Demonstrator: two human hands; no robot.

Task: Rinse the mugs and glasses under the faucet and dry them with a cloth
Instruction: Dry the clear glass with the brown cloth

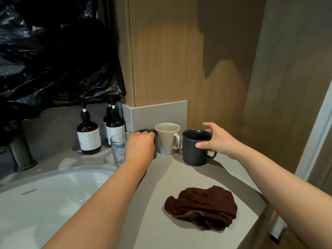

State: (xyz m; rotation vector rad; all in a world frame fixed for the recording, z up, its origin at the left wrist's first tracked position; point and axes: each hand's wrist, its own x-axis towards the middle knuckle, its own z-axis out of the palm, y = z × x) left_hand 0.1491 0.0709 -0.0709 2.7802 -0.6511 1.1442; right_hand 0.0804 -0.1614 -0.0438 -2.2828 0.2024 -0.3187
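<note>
On the grey counter stand a clear glass, a dark mug mostly hidden behind my left hand, a beige mug and a second dark mug. My left hand curls over the rim of the hidden dark mug. My right hand grips the second dark mug at its rim, thumb in front and fingers behind. A brown cloth lies crumpled near the counter's front. The faucet stands at far left behind the white sink.
Amber pump bottles stand behind the glass against the wall. A black plastic bag hangs above the sink. A wood panel with a grey tile skirt backs the mugs. The counter ends at right near a door frame.
</note>
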